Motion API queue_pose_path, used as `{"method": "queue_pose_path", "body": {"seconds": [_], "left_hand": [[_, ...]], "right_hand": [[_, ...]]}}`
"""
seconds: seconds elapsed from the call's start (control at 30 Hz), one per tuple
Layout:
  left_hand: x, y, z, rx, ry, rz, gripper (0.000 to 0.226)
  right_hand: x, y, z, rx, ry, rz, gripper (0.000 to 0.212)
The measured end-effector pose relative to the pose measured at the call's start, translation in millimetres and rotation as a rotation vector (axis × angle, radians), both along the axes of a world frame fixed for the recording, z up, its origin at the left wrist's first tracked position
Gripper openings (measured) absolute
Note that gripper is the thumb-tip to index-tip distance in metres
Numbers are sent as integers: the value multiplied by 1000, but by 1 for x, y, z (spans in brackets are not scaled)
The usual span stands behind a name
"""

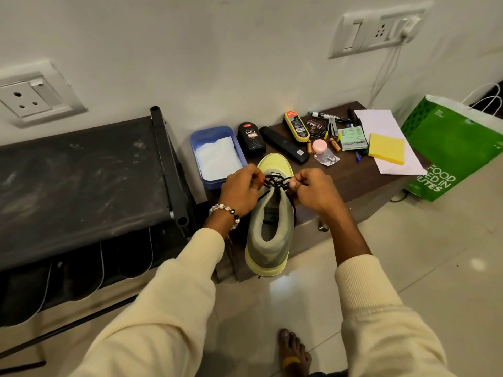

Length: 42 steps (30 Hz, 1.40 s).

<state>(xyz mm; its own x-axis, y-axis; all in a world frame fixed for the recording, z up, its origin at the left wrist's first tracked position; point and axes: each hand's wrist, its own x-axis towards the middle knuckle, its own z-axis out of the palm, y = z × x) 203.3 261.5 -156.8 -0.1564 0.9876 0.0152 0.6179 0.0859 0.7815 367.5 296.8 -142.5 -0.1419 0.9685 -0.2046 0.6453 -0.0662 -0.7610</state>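
Pinching 1 black lace (276,181), L hand (239,191) & R hand (315,192) fingers curled tight, 1 shoe (269,240), 1 blue tub (195,148).

Both hands (239,190) (313,191) pinch black laces (276,182) over a shoe (268,240)

A yellow-and-grey sneaker (268,240) sits upright, toe just beyond the fingers (293,184). Its black lace (276,180) runs pinched between the left hand (239,190) and the right hand (313,191).

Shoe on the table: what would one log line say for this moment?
activity: lacing | left hand: pinches black lace | right hand: pinches black lace | shoe: toe on table
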Motion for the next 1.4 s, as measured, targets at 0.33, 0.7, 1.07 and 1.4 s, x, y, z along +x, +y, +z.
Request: {"method": "queue_pose_path", "body": {"seconds": [0.33,0.7,1.07,1.4], "left_hand": [[-8,0,5,-87,-32,-112,18],[3,2,5,-30,-32,78,19],[8,7,-1,-25,91,187,26],[8,4,1,-34,23,144,31]], "right_hand": [[3,-4,5,-53,71,51,12],[-8,-3,0,118,51,-151,3],[-12,-4,1,128,49,-225,9],[-10,-4,4,26,6,-186,19]]}}
